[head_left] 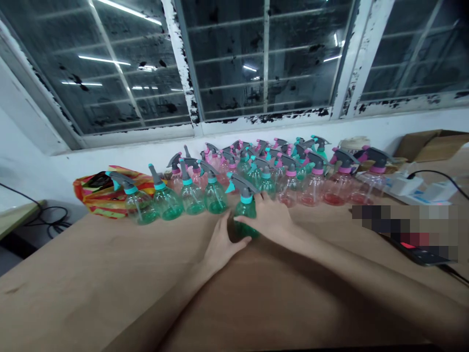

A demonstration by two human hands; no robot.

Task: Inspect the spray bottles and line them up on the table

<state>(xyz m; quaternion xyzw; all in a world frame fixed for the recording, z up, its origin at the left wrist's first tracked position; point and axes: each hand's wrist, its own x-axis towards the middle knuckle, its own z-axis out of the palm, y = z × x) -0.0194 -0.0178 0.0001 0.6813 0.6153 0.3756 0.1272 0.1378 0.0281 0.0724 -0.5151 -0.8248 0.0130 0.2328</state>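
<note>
A green transparent spray bottle (pixel 245 209) with a grey head, turquoise nozzle and turquoise collar stands upright in front of the rows. My right hand (pixel 273 217) wraps its right side, thumb across the front. Cupped at its lower left is my left hand (pixel 221 247), with the thumb curving in front of the base. Left of it, several green spray bottles (pixel 215 198) form a front row. Several pink spray bottles (pixel 312 188) line up to the right. More green and pink bottles stand behind, partly hidden by one another.
A brown wooden table (pixel 110 283) carries everything. At the left is a red and yellow plastic bag (pixel 98 198). A white power strip (pixel 417 193) with chargers, a cardboard box (pixel 432 145) and a partly pixelated dark device (pixel 421 254) are at the right. Windows (pixel 264 63) rise behind.
</note>
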